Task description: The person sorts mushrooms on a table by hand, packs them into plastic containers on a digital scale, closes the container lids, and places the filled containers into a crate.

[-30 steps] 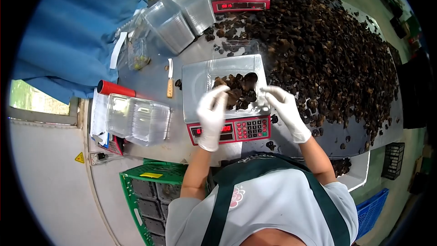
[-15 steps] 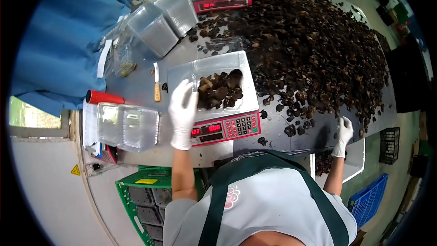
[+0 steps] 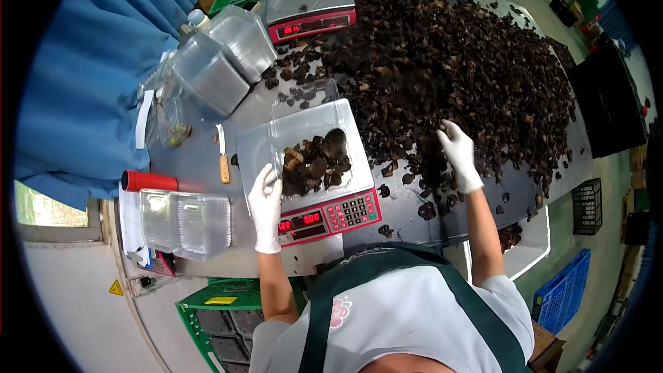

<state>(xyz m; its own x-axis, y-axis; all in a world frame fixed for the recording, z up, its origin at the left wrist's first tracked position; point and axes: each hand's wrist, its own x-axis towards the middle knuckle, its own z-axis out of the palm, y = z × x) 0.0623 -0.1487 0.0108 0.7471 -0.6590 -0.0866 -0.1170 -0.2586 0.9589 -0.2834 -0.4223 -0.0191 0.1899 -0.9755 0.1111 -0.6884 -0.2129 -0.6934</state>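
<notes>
Blue curtain hangs beside the left end of the bench, whose right half carries a wide pile of dark mushrooms. Toward the middle of the near edge stands a red scale, and on its plate sits an open clear box with a small heap of mushrooms inside. The left hand, white-gloved, is at the left side of the box, fingers bent and parted, grasping nothing visible; whether it touches the box is unclear. The right hand, also gloved, is over the near side of the pile, thumb and fingers apart. A knife lies left of the scale; a second scale stands by the far edge.
</notes>
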